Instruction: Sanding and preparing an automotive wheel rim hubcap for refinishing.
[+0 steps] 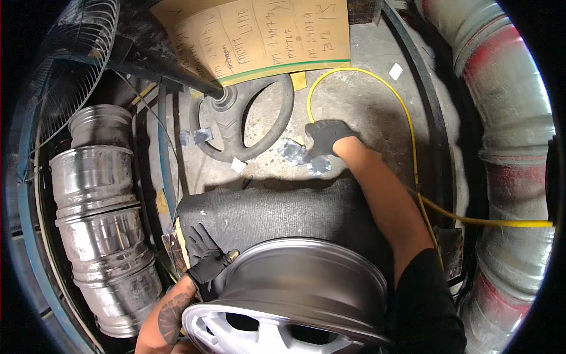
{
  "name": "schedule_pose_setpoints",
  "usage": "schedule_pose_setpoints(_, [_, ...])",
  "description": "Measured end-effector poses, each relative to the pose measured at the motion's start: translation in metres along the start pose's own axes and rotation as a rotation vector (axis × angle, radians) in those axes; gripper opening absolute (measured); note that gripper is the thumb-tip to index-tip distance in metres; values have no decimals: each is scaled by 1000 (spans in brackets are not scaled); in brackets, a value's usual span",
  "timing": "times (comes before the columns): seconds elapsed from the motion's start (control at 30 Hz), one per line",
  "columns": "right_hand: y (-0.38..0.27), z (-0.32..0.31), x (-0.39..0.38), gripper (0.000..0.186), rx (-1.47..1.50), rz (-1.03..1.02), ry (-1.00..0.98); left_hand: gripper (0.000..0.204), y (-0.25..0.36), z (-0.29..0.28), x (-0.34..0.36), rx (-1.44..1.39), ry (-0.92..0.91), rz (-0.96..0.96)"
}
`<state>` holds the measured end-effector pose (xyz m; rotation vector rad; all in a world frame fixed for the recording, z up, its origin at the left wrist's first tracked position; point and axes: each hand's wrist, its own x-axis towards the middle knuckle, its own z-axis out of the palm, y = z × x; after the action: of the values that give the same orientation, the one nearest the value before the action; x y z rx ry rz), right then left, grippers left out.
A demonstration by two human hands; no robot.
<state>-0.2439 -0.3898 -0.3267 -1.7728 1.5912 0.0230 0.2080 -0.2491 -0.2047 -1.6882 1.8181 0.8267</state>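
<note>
A silver-grey wheel rim (pixel 295 283) leans on its side in front of me, its spoked face toward the lower edge, against a ribbed black mat (pixel 283 209). My left hand (pixel 207 256), in a black glove, is open with fingers spread over the mat, its thumb by the rim's edge. Farther out, my right hand (pixel 331 137), also gloved, reaches low over the floor with curled fingers. There a yellow hose (pixel 359 71) runs into the grip; whatever sits at its end is hidden by the glove. Crumpled silvery scraps (pixel 295 152) lie beside that hand.
A black fan base (pixel 233 118) stands on the concrete beyond the mat, under a handwritten cardboard sheet (pixel 259 38). Stacked shiny rims (pixel 97 183) line the left; more rims with red patches (pixel 513 183) line the right. Dark metal frame bars (pixel 424 88) border the floor.
</note>
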Motion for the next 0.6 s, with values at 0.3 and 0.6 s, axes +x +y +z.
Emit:
schedule_pose_setpoints(0.3, [-24,64,-6,23,-583,-53,24,143,-11,8,4,36,-2,-15])
schedule_pose_setpoints(0.6, [-29,-3,-21,36,-233,-76,-78,146,-18,15,4,88,65,35])
